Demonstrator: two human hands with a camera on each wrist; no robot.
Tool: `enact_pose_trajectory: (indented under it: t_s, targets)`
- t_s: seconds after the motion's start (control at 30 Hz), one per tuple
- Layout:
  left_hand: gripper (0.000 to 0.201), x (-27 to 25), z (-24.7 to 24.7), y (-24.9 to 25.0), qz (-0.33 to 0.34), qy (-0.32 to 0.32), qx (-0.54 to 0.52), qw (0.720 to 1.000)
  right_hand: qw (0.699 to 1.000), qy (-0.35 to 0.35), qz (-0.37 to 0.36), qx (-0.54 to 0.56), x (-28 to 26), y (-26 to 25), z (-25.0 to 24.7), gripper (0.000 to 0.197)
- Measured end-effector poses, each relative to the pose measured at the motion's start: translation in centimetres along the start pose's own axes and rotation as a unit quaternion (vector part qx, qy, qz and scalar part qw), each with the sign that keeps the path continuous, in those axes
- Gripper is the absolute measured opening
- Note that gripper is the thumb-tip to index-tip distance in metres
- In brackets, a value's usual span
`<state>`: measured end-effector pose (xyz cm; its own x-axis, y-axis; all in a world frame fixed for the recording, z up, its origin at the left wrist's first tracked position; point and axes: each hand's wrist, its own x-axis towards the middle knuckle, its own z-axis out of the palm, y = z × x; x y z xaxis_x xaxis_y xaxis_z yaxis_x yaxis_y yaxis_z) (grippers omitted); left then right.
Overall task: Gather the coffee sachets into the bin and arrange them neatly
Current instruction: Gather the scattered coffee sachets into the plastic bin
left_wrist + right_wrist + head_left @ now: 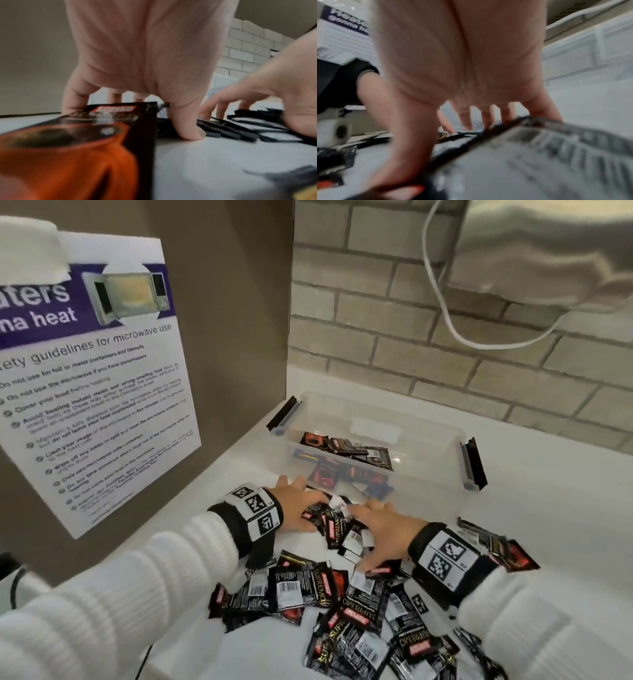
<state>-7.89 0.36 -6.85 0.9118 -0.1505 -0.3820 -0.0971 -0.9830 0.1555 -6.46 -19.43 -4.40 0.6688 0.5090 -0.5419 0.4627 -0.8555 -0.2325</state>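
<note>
A clear plastic bin (431, 484) with black latches stands on the white counter (555, 508), with several black coffee sachets (342, 446) lying inside it. Just in front of the bin, my left hand (298, 508) and right hand (380, 532) press down with spread fingers on either side of a small heap of sachets (337, 525). In the left wrist view my left hand (145, 65) has its thumb tip on the counter beside a sachet (96, 135), with my right hand (278, 94) opposite. In the right wrist view the fingers (465, 119) stand behind a sachet (539, 162).
Many more loose sachets (342, 611) are strewn on the counter near me, and some (500, 546) lie right of my right wrist. A microwave safety poster (92, 378) hangs on the brown panel at left. A brick wall and a white cable (445, 309) are behind the bin.
</note>
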Motion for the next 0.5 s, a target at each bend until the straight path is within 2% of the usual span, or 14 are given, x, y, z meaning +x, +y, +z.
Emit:
enact_pose_trajectory:
  t_s: [0.07,0.13,0.23,0.37,0.5]
  targets:
    - [0.054,0.0,-0.1,0.3,0.015,0.009,-0.003,1.0,0.999,0.05,0.002,0.001,0.0,0.1,-0.2,0.095]
    - [0.044,0.0,-0.3,0.3,0.03,0.016,-0.009,0.999,0.997,0.07,0.012,0.004,0.2,0.4,0.0,0.084]
    - [0.028,-0.2,-0.5,0.2,0.054,0.055,-0.008,0.997,0.993,0.097,0.0,0.064,0.2,1.1,0.2,0.065]
    - [0.034,-0.2,-0.4,0.5,0.052,0.117,0.01,0.992,0.976,0.182,-0.065,0.103,-0.9,1.2,-1.0,0.042]
    - [0.034,-0.8,-1.2,0.8,0.033,0.16,-0.041,0.986,0.931,0.296,-0.109,0.182,-2.5,0.6,-3.6,0.021]
